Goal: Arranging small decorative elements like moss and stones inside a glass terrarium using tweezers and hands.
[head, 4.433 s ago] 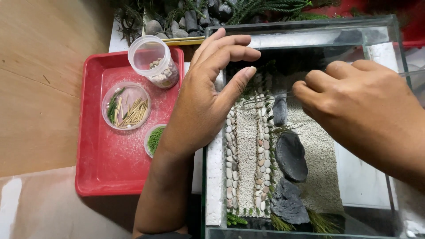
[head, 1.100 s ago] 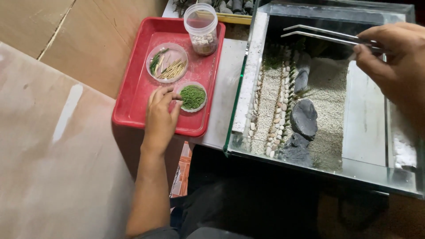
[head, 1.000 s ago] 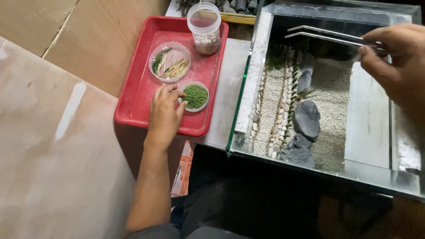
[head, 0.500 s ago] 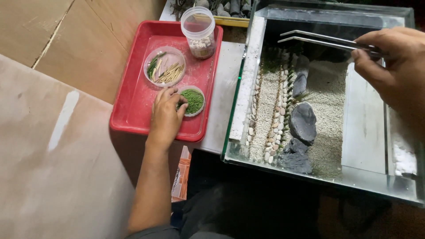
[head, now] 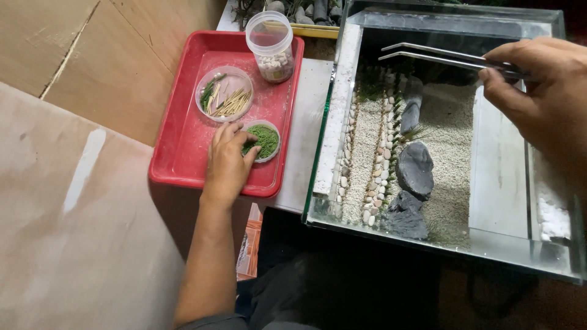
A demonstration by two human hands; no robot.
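My left hand (head: 226,164) rests on the red tray (head: 183,153), its fingers on the rim of a small round dish of green moss (head: 264,140). My right hand (head: 544,104) holds long metal tweezers (head: 440,58) over the glass tank (head: 333,140), tips pointing left above the plants at the back. Inside the tank lie pale sand, two rows of pebbles (head: 382,165) and dark flat stones (head: 414,171).
On the tray also stand a dish of sticks and green stems (head: 224,101) and a clear jar of pebbles (head: 270,46). Dark rocks and plants (head: 287,9) lie beyond the tray. An orange packet (head: 247,244) lies under the table edge.
Since the earliest frame, both hands left the tank. My right hand now holds tweezers; my left hand went to the moss dish and stays there. The view shifted slightly.
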